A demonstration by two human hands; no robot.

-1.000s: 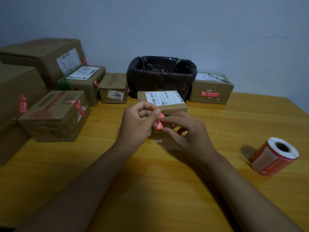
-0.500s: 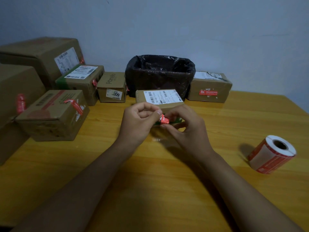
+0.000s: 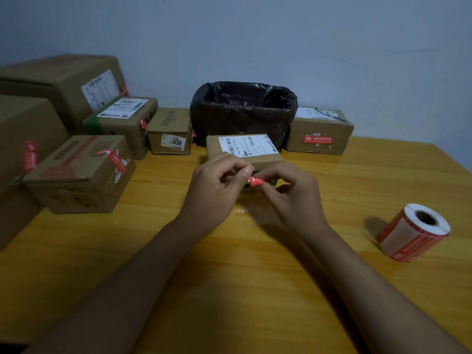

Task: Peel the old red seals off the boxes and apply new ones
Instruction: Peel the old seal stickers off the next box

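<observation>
Left hand [image 3: 217, 186] and right hand [image 3: 293, 192] both pinching a small crumpled red seal [image 3: 255, 181], held just in front of the box [image 3: 244, 152], black-lined bin [image 3: 244, 111] right behind the box, seal roll [image 3: 413, 232] well right of it, on the table [image 3: 255, 290]
</observation>
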